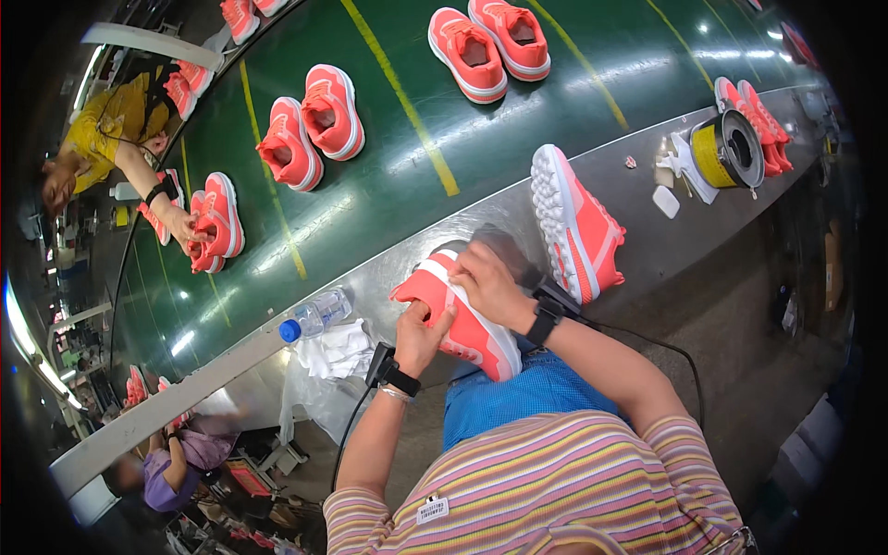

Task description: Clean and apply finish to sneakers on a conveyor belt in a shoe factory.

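Observation:
A coral sneaker [474,330] with a white sole edge is held up above my lap, at the near edge of the metal ledge. My left hand [421,335] grips it around the upper, near the shoe's opening. The fingers of my right hand [492,289] are bent together against the white sole edge at its far end; anything small between them is hidden. Just right of that hand, a matching sneaker [581,227] lies on its side on the ledge, its bumpy white sole facing left.
Pairs of coral sneakers [319,125] stand on the green conveyor belt [388,176] marked with yellow lines. A bottle [319,313] and white cloth [333,350] lie left, a yellow-banded can [726,153] right. At far left, a co-worker's hand [185,227] touches a shoe. Cables trail from my wrists.

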A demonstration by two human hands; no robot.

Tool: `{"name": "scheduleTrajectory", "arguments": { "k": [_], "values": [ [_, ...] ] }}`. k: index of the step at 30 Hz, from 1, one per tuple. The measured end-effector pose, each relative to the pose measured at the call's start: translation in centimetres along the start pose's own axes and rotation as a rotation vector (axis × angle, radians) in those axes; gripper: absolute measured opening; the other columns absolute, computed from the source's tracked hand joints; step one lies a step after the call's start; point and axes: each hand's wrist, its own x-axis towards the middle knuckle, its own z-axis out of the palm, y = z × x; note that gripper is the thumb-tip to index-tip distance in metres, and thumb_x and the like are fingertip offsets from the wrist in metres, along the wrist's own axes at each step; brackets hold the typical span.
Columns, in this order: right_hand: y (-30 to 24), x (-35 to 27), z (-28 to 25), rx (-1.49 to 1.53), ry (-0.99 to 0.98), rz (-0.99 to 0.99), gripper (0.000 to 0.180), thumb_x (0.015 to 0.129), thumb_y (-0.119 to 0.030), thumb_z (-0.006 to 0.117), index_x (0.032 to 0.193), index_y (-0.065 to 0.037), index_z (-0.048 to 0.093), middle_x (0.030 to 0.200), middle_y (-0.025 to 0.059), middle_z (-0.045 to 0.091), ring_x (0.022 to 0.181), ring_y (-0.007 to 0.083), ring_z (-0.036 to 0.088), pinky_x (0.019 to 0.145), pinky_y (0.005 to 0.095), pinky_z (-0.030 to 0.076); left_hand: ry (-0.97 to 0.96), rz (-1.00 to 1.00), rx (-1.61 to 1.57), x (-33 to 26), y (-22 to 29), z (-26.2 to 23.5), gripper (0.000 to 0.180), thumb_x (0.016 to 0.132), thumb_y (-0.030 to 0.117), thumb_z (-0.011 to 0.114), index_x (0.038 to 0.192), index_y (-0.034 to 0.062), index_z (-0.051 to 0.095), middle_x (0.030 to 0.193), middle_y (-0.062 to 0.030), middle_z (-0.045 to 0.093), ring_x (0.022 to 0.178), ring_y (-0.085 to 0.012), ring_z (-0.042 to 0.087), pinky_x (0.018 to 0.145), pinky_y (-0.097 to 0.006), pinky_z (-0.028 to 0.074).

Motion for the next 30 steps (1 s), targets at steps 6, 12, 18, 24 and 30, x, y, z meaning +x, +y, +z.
{"name": "scheduleTrajectory", "arguments": {
  "k": [6, 12, 18, 24, 30],
  "values": [
    [-1.4, -7.4, -3.5, -0.007, -0.192, 0.1, 0.005, 0.077, -0.003, 0.056, 0.074, -0.003, 0.053, 0.077, 0.0123, 0.046, 0.075, 0.0297, 0.048, 0.067, 0.0374, 0.039, 0.078, 0.084, -0.133, -0.5, -1.0, 0.1, 0.03, 0.077, 0.022, 0.07, 0.071, -0.0025, 0.054, 0.063, -0.008, 0.053, 0.056, -0.0129, 0.047, 0.053, -0.029, 0.04],
    [-4.3, -11.1, -11.8, 0.139, 0.078, 0.442, 0.003, 0.079, -0.003, 0.058, 0.082, -0.003, 0.058, 0.077, 0.0034, 0.054, 0.067, 0.0094, 0.052, 0.059, 0.0231, 0.041, 0.223, -0.153, -0.241, -0.5, 0.0, -2.9, 0.036, 0.082, 0.027, 0.064, 0.062, 0.0017, 0.05, 0.057, 0.0021, 0.047, 0.054, -0.0067, 0.039, 0.049, -0.026, 0.035],
    [-1.1, -11.3, -17.6, 0.374, 0.273, 0.55, 0.005, 0.083, -0.004, 0.058, 0.087, -0.003, 0.057, 0.077, 0.0003, 0.057, 0.07, 0.0048, 0.053, 0.064, 0.0197, 0.043, 0.174, -0.523, -1.101, -1.5, 1.0, -3.5, 0.029, 0.092, 0.025, 0.047, 0.108, 0.0019, 0.051, 0.107, -0.0117, 0.057, 0.095, -0.0223, 0.057, 0.084, -0.039, 0.046],
    [2.4, -10.6, -19.0, 0.374, 0.285, 0.585, 0.005, 0.082, -0.005, 0.059, 0.084, -0.002, 0.056, 0.083, 0.0041, 0.059, 0.077, 0.0109, 0.056, 0.071, 0.0257, 0.045, 0.238, -0.645, -1.282, -5.5, 1.8, -0.9, 0.039, 0.091, 0.028, 0.048, 0.12, 0.0007, 0.044, 0.122, -0.0139, 0.049, 0.111, -0.0264, 0.049, 0.093, -0.05, 0.039],
    [3.8, -10.6, -19.0, 0.258, 0.102, 0.412, 0.006, 0.079, -0.004, 0.06, 0.083, -0.002, 0.057, 0.086, 0.0079, 0.058, 0.089, 0.0175, 0.057, 0.08, 0.0285, 0.043, 0.016, -0.034, -0.294, -6.6, 10.6, 4.4, 0.055, 0.079, 0.012, 0.065, 0.125, -0.0016, 0.038, 0.119, -0.0112, 0.044, 0.111, -0.0189, 0.045, 0.092, -0.034, 0.041]
  ]
}}
